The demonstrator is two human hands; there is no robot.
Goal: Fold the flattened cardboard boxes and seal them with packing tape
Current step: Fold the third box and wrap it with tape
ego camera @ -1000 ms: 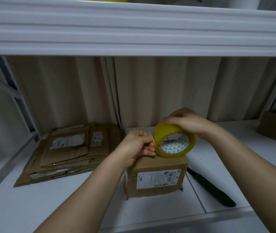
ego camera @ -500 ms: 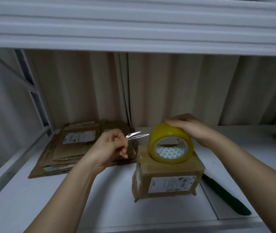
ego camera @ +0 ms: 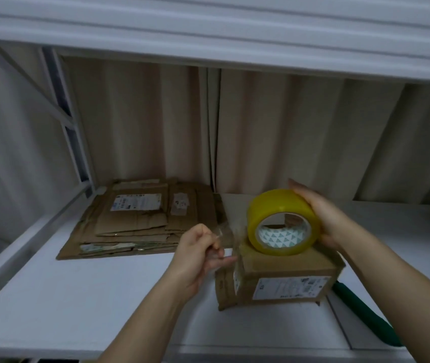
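Note:
A small folded cardboard box (ego camera: 279, 281) with a white label stands on the white shelf (ego camera: 77, 297). On its top sits a yellow roll of packing tape (ego camera: 282, 221) on edge, gripped from the right by my right hand (ego camera: 321, 216). My left hand (ego camera: 198, 252) pinches the free end of a clear tape strip (ego camera: 227, 231) pulled out leftward from the roll, just left of the box's top left corner. A stack of flattened cardboard boxes (ego camera: 140, 221) lies at the back left.
A dark green handled tool (ego camera: 363, 313) lies on the shelf right of the box. A beige curtain (ego camera: 261, 132) hangs behind. A white shelf board (ego camera: 208, 30) runs overhead, and a white frame post (ego camera: 67, 121) stands at the left.
My left hand has drawn the tape end out leftward from the roll, then lowered it toward the box's left side. The roll has stayed on the box top.

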